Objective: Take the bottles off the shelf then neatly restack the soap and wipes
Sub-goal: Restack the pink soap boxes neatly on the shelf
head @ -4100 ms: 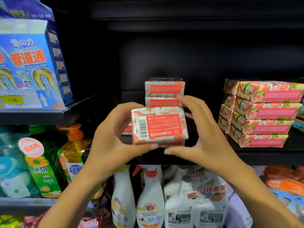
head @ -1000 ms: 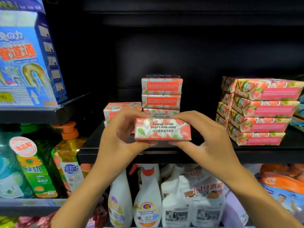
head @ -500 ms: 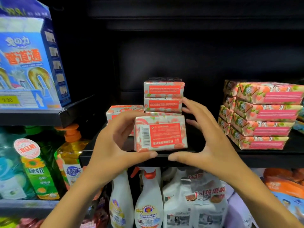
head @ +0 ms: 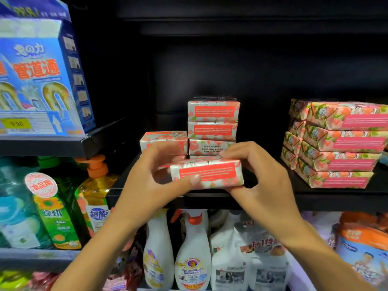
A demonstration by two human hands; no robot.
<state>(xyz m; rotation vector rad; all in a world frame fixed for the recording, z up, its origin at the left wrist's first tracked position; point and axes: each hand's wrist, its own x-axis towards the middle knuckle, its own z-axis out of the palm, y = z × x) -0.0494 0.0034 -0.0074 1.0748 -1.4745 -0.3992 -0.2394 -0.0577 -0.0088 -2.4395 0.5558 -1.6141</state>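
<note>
Since half a second ago the soap bar point(head: 210, 174) has tipped from its broad barcoded face onto a long narrow side, so a red label panel of tiny, unreadable print now faces out. The left hand point(head: 147, 175) pinches its left end, thumb across the front and fingers behind. The right hand point(head: 258, 175) curls over the right end with the thumb underneath. The bar is a rectangular block in glossy white wrap printed with pink fruit and green leaves. It is held just in front of the base of the soap stack point(head: 213, 120), above the front edge of the black shelf point(head: 315, 198). One bar in that stack shows upside-down print ending "milk soap". Just left of the stack lies a lower pile of bars point(head: 163, 141). Well to its right sit slant-ended floral packs point(head: 340, 143) with pink panels. Below the stack stand white plastic spray bottles point(head: 192, 255), one reading "Sgrassatore Universale".
</note>
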